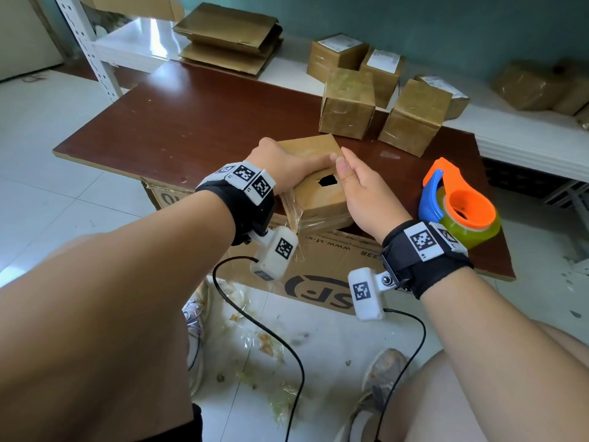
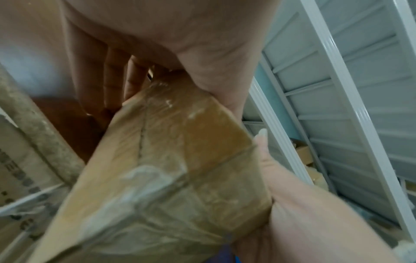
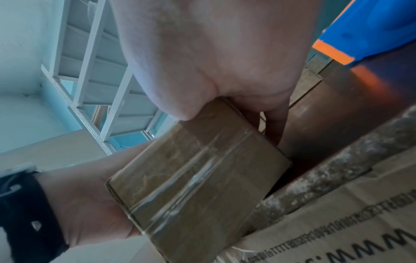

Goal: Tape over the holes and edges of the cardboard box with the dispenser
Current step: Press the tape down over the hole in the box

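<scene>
**A:** Head view first: both of your hands hold the small cardboard box [image 1: 314, 177] at the near edge of the brown board [image 1: 197, 122]. Your left hand [image 1: 287, 173] wraps its far-left side, your right hand [image 1: 366, 199] clasps the right, and the torn hole [image 1: 328, 180] on top is uncovered. The dispenser [image 1: 459, 205] lies idle just right of your wrist.

**B:** Risks?

**A:** That box overhangs the edge; let go to fetch the dispenser and it could tip off.

**B:** Left wrist view?

**A:** Your fingers [image 2: 117, 76] curl round the far side, and loose tape [image 2: 144, 179] is bunched at the near corner, which may wrinkle under new strips.

**B:** Right wrist view?

**A:** Your thumb presses the taped side. What the box holds, I cannot tell.
</scene>
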Demonstrator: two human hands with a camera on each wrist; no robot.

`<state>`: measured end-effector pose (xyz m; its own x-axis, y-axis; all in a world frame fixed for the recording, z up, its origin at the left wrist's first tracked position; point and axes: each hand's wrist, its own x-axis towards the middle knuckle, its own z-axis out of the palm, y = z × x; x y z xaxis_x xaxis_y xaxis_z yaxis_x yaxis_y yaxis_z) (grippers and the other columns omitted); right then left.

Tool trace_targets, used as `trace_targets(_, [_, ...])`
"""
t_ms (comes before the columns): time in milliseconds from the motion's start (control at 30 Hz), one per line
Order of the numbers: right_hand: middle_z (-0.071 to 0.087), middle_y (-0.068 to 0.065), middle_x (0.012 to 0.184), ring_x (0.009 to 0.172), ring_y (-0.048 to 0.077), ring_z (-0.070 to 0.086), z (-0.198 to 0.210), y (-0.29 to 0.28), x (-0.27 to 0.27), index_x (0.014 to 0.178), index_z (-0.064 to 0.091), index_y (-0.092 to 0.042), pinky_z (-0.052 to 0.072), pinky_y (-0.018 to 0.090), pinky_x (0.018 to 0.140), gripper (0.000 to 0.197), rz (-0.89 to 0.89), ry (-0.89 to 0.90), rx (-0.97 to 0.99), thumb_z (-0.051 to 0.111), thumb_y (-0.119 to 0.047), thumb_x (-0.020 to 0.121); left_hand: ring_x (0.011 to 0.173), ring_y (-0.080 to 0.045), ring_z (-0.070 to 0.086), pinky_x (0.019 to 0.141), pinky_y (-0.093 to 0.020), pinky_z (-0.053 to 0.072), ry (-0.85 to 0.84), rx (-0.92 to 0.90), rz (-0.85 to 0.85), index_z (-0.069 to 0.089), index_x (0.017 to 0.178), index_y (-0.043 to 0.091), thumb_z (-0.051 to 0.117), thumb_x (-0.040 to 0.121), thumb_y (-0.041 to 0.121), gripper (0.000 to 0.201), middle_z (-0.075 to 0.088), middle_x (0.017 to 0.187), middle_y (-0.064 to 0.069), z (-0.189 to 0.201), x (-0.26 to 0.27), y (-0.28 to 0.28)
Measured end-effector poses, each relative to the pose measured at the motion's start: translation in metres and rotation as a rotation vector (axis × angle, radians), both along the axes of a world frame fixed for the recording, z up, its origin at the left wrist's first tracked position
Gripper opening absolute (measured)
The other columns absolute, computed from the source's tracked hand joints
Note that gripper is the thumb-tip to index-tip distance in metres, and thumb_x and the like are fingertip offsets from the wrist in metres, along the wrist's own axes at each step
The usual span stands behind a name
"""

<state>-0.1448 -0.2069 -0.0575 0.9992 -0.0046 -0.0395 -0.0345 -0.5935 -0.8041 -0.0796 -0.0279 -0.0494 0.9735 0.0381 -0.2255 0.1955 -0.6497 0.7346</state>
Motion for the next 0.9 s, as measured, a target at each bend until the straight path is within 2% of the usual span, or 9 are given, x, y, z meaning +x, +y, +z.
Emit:
trace_targets(100, [0.031,-0.010,0.173,0.157,0.006,0.028,0.0002,0.0008,-0.0010,0.169,0.025,-0.027,0.020,0.021,0.122,0.064,0.005,-0.011,0.001,0.033,-0.055,0.113,0.098,-0.023,0.064,0.077,-0.035,0.053,-0.008,-0.024,0.061,0.047,0.148,0.010,0.066,0.077,0.088,0.107,0.065,0.123,-0.002,0.0004,0.0028,-0.0012])
trace_targets(167, [0.034,-0.010,0.171,0.156,0.007,0.031,-0.0005,0.0011,-0.0007,0.169,0.027,-0.027,0.023,0.025,0.125,0.064,-0.003,-0.013,0.008,0.034,-0.056,0.113,0.102,-0.024,0.062,0.081,-0.035,0.053,0.006,-0.044,0.085,0.045,0.152,0.011,0.063,0.080,0.085,0.105,0.063,0.125,-0.002,0.0006,0.0022,-0.0025])
trace_targets(333, [0.031,-0.008,0.173,0.157,0.007,0.027,0.0001,0.0027,-0.0002,0.169,0.026,-0.024,0.018,0.018,0.118,0.065,-0.021,-0.012,0.016,0.036,-0.055,0.113,0.114,-0.029,0.066,0.097,-0.046,0.060,0.067,-0.072,0.023,0.037,0.151,0.009,0.079,0.054,0.090,0.133,0.061,0.131,-0.007,0.0020,-0.0022,-0.0053])
trace_targets(433, [0.031,-0.008,0.173,0.158,0.008,0.027,-0.0002,0.0031,0.0008,0.169,0.027,-0.024,0.019,0.019,0.119,0.065,-0.025,-0.013,0.007,0.036,-0.054,0.113,0.118,-0.029,0.065,0.100,-0.049,0.058,0.065,-0.127,0.029,0.035,0.155,0.008,0.068,0.058,0.098,0.136,0.060,0.135,-0.006,0.0008,-0.0020,-0.0032])
trace_targets(500, [0.032,-0.008,0.172,0.157,0.008,0.029,-0.0009,0.0028,0.0013,0.169,0.027,-0.025,0.022,0.024,0.123,0.064,-0.023,-0.015,0.005,0.036,-0.055,0.113,0.117,-0.029,0.066,0.098,-0.049,0.059,0.061,-0.153,0.058,0.037,0.154,0.010,0.066,0.065,0.094,0.126,0.062,0.136,-0.006,-0.0010,-0.0006,-0.0021])
trace_targets(633, [0.032,-0.008,0.172,0.158,0.008,0.028,-0.0017,0.0030,0.0014,0.169,0.026,-0.024,0.021,0.022,0.122,0.066,-0.027,-0.019,0.024,0.037,-0.056,0.112,0.114,-0.027,0.067,0.092,-0.046,0.063,0.112,-0.178,0.023,0.035,0.153,0.012,0.080,0.050,0.089,0.136,0.060,0.132,-0.004,0.0008,-0.0012,-0.0027])
trace_targets(733, [0.031,-0.007,0.173,0.158,0.009,0.028,-0.0006,0.0033,0.0007,0.169,0.026,-0.025,0.021,0.021,0.118,0.065,-0.031,-0.014,0.014,0.037,-0.055,0.112,0.117,-0.029,0.066,0.094,-0.049,0.062,0.097,-0.196,0.039,0.031,0.157,0.011,0.068,0.055,0.096,0.138,0.059,0.137,-0.006,-0.0002,-0.0009,-0.0017])
trace_targets(800, [0.031,-0.007,0.173,0.158,0.009,0.028,-0.0006,0.0031,0.0007,0.169,0.026,-0.025,0.021,0.020,0.117,0.065,-0.029,-0.010,0.011,0.038,-0.055,0.112,0.116,-0.027,0.066,0.093,-0.048,0.062,0.086,-0.171,0.034,0.032,0.154,0.010,0.075,0.057,0.092,0.135,0.059,0.134,-0.005,-0.0015,-0.0004,-0.0020])
trace_targets(900, [0.031,-0.008,0.173,0.158,0.009,0.028,-0.0020,0.0030,0.0014,0.169,0.026,-0.024,0.021,0.021,0.119,0.066,-0.029,-0.016,0.017,0.037,-0.055,0.112,0.111,-0.025,0.069,0.089,-0.047,0.064,0.129,-0.174,-0.013,0.036,0.151,0.013,0.085,0.045,0.090,0.140,0.062,0.129,-0.004,0.0003,0.0007,0.0007])
